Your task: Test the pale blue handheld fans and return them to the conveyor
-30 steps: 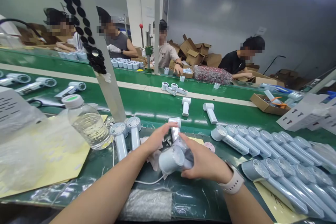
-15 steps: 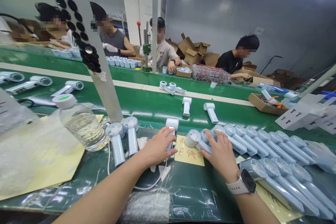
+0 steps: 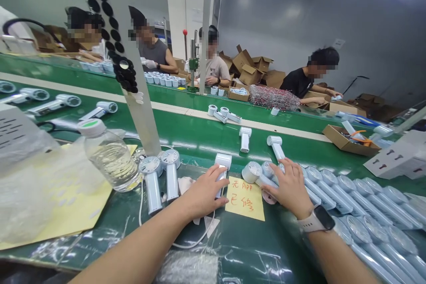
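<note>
My left hand (image 3: pixel 207 190) is wrapped round the handle of a pale blue handheld fan (image 3: pixel 223 160), thumb on its near side. The fan's head shows beyond my fingers; much of the handle is hidden. My right hand (image 3: pixel 292 188) is open, fingers apart, over the left end of a row of similar fans (image 3: pixel 313 174). Its fingertips reach the fan heads there; a round pinkish piece (image 3: pixel 269 198) shows beneath the thumb. Between my hands lies a yellow note (image 3: pixel 245 199) with red handwriting. One fan (image 3: pixel 252 171) rests at the note's upper edge.
Two fans (image 3: pixel 171 177) stand left of my left hand, beside a clear bottle (image 3: pixel 111 159) and a white cable (image 3: pixel 189 246). More fans (image 3: pixel 369 230) lie front right. A slanted post (image 3: pixel 141 120) rises at left. Beyond the green belt (image 3: pixel 186 128), several people work near cardboard boxes (image 3: pixel 249 73).
The view has swung slightly left, so things appear farther right. My right hand has shifted a little rightward along the fans. My left hand stays on its fan.
</note>
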`<state>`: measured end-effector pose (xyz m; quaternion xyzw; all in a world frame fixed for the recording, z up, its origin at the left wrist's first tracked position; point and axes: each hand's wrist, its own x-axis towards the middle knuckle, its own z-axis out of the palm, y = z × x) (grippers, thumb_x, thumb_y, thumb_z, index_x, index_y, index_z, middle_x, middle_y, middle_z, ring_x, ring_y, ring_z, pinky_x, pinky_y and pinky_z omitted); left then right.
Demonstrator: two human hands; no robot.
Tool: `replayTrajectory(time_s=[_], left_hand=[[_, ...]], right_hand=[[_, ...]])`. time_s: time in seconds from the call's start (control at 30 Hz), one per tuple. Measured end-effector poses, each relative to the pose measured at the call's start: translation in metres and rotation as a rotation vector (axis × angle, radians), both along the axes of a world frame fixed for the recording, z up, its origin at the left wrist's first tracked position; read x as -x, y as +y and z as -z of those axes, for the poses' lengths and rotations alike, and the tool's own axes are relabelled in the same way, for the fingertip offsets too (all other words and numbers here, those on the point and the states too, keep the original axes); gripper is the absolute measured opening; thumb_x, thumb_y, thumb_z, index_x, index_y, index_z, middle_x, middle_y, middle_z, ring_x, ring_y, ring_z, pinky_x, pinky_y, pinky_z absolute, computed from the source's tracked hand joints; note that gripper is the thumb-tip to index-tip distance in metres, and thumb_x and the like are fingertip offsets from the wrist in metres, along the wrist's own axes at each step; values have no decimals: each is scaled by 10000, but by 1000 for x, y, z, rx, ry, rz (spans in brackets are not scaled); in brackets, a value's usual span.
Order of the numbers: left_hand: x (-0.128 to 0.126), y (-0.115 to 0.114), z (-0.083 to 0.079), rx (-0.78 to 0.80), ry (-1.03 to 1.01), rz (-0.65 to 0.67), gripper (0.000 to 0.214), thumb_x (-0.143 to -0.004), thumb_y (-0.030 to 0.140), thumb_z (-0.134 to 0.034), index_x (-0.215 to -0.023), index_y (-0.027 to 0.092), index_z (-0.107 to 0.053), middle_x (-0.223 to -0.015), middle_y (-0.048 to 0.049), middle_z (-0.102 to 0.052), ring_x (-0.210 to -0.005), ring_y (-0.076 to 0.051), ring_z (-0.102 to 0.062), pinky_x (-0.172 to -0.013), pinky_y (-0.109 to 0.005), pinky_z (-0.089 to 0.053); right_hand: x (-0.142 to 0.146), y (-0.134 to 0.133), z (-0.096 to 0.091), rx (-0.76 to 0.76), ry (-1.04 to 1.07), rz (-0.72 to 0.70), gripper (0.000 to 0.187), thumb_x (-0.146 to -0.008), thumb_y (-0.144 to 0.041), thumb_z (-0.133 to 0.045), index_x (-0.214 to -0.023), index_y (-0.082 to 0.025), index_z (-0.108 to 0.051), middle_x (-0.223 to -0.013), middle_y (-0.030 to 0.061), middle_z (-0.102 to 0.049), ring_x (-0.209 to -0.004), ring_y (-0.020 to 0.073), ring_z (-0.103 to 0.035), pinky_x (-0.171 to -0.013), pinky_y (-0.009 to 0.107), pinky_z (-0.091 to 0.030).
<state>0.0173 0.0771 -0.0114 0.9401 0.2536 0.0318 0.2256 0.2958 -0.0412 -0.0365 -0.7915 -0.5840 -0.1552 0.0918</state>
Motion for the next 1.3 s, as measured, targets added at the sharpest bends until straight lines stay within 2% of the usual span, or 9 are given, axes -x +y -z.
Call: replayTrajectory(time_s=[0.17,0.3,0.43,0.63,0.77,0.93,1.1,1.2,1.3], left_hand=[[-2,-9,-4,5,-7,-88,385,-849,380,-710,-1188,199,-687,-1664,-160,-278,-1557,-445,-114,-1200,-634,-275],[0,-13,-10,42,40,-100,368,-861,369,-693,-1179,182,-678,-1669,-162,-254,-1476,-427,-356,-1159,-550,-380],[1,-9,-7,63,-61,-136,480,-876,385,-661,-1325,225,-605,-1642,-143,-303,-1341,-418,-513,-1092,-560,-438],[0,-7,0,218,-286,-153,430,-948,307,-472,-1369,240,-530,-1336,-111,-599,-1132,-287,-632,-1033,-466,-475],[-4,1,6,426,-573,-374,251,-902,257,-506,-1118,199,-620,-1096,-115,-669,-1108,-312,-600,-1054,-525,-425],[-18,8,16,885,-1018,-511,299,-950,445,-526,-1115,210,-610,-1299,-141,-646,-1256,-285,-573,-1137,-485,-385],[-20,-8,3,1527,-1341,-344,551,-861,659,-621,-1149,191,-657,-1281,-137,-686,-1243,-274,-612,-1135,-416,-418],[-15,-9,-7,1625,-1331,-374,591,-873,707,-554,-1105,182,-696,-1091,-115,-751,-1106,-254,-680,-1058,-381,-489],[-10,3,-8,1568,-1310,-523,453,-853,619,-659,-878,169,-703,-785,-57,-733,-778,-194,-704,-841,-322,-567]], right_hand=[[-54,55,-39,283,253,215,458,-1017,-473,-457,-1307,-175,-649,-1419,208,-547,-1360,346,-475,-1120,520,-384],[-83,104,-49,461,330,272,300,-987,-366,-614,-1227,-189,-648,-1285,107,-645,-1098,246,-654,-935,453,-559],[-65,152,-43,557,355,284,344,-979,-352,-634,-1277,-180,-614,-1291,101,-638,-1079,240,-665,-905,451,-580],[-3,199,-39,552,405,246,364,-975,-359,-640,-1288,-177,-606,-1300,103,-633,-1094,247,-661,-913,464,-575],[24,187,-63,465,455,159,325,-979,-366,-633,-1238,-169,-629,-1235,92,-663,-1037,228,-676,-886,442,-580],[82,130,-83,227,507,-87,314,-969,-377,-540,-1141,-184,-718,-1043,63,-712,-973,225,-676,-869,334,-529],[141,73,-65,-94,516,-278,306,-875,-412,-586,-1015,-208,-765,-1060,113,-631,-1007,292,-618,-887,402,-507],[158,56,-50,-238,468,-244,325,-861,-393,-614,-1059,-188,-769,-1178,178,-585,-1098,366,-571,-950,516,-482],[167,51,-37,-245,531,-285,373,-891,-418,-609,-1169,-206,-742,-1331,193,-531,-1232,400,-509,-1025,576,-435]])
